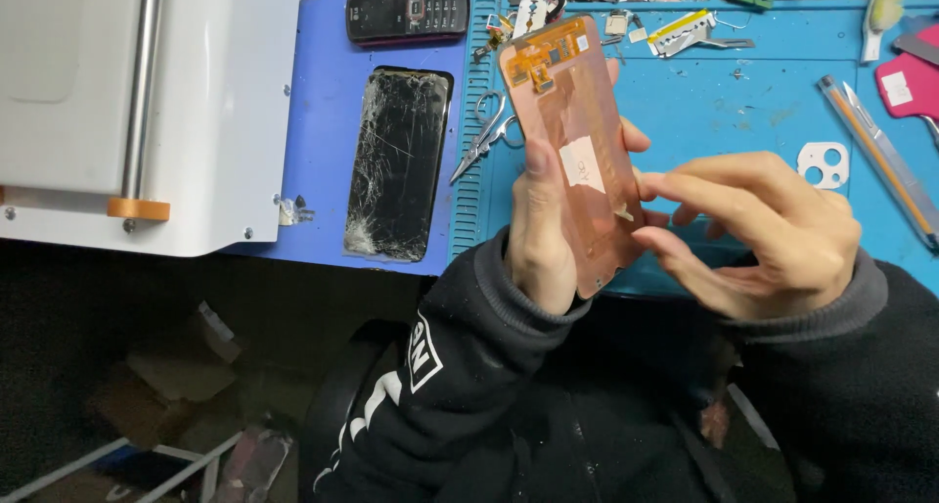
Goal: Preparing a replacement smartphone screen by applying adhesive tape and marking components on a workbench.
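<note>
My left hand (pixel 540 234) holds a phone display panel (pixel 575 141) upright, copper-coloured back facing me, with a small flex circuit at its top and a white sticker in the middle. The thumb lies along its left edge and fingertips show past its right edge. My right hand (pixel 758 234) is beside the panel's lower right edge, fingers bent, the fingertips touching the panel's back near a small tab. It holds nothing else.
A phone with a shattered black screen (pixel 399 162) lies on a darker blue mat (pixel 328 131), a keypad phone (pixel 407 11) above it. Scissors (pixel 483 136), a white camera-hole piece (pixel 824 164), pens (pixel 880 156) and small parts lie on the light blue mat (pixel 743 102). A white machine (pixel 147 102) stands left.
</note>
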